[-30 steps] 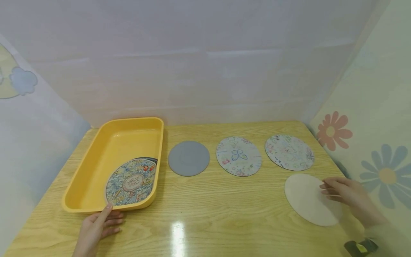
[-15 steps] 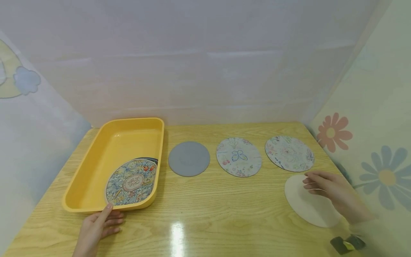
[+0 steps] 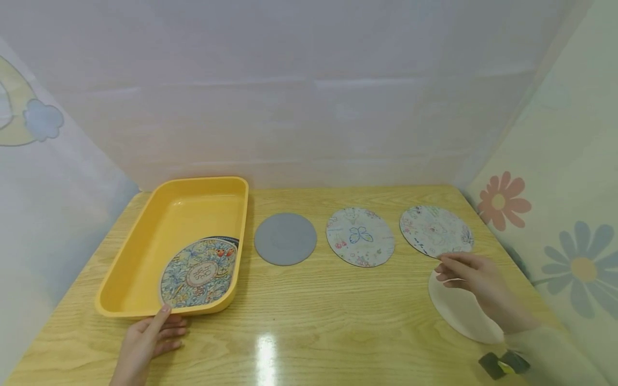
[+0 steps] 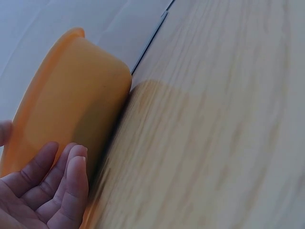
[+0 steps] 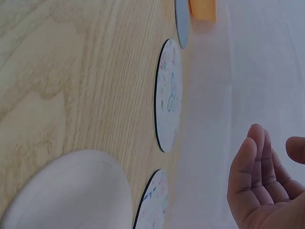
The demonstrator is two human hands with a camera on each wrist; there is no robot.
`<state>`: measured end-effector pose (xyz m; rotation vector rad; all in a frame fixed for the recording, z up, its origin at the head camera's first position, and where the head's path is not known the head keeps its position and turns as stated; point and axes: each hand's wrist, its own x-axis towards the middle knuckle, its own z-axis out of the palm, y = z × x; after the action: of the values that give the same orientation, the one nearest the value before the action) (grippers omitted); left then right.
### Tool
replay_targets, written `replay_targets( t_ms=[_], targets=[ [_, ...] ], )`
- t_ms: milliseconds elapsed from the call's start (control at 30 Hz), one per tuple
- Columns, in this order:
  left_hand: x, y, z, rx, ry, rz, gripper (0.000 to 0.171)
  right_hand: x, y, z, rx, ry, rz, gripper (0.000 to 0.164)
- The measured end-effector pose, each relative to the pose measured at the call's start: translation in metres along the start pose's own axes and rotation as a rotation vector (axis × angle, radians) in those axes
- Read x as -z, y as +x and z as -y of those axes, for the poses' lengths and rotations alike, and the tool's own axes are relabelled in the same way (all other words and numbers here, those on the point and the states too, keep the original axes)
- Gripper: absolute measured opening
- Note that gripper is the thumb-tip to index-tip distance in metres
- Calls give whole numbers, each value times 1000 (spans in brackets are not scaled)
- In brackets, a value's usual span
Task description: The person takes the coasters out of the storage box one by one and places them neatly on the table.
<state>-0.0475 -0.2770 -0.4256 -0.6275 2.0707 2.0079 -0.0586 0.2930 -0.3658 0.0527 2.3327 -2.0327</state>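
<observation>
My left hand holds the near rim of a yellow plastic tray, thumb over the rim and fingers along the outer wall, as the left wrist view shows. Inside the tray lies a round mat with a dense blue floral print, over a dark one of which only an edge shows. My right hand is in the air with nothing in it, fingers loosely bent. It overlaps a plain cream round mat in the head view. Its fingertips appear near the lower edge of a doodle-printed round mat.
A grey round mat and a white one with a blue butterfly lie in a row right of the tray. The wooden table backs onto a pale sheet, with flower-printed cloth at the right.
My right hand has moved left and slightly away from me, from the cream mat's right side to its far edge. My left hand and the mats have stayed put.
</observation>
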Motion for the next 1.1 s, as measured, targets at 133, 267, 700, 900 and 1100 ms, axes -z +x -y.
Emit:
replay_targets(
  t_ms=[133,267,700,900,1100],
  targets=[
    [0,0,0,-2,-6,1,51,-12,3,2,17,-15,17,16],
    [1,0,0,-4,-3,-1,51,-25,8,3,19,-49,42,15],
    [-1,1,3,-61,-26,-2,44,-54,20,4,-26,-88,78,23],
    [-1,0,3,-67,-29,-3,44,-64,24,3,-26,-78,115,15],
    [-2,0,1,-47,-22,-5,47,-74,28,6,-23,-90,165,36]
  ],
)
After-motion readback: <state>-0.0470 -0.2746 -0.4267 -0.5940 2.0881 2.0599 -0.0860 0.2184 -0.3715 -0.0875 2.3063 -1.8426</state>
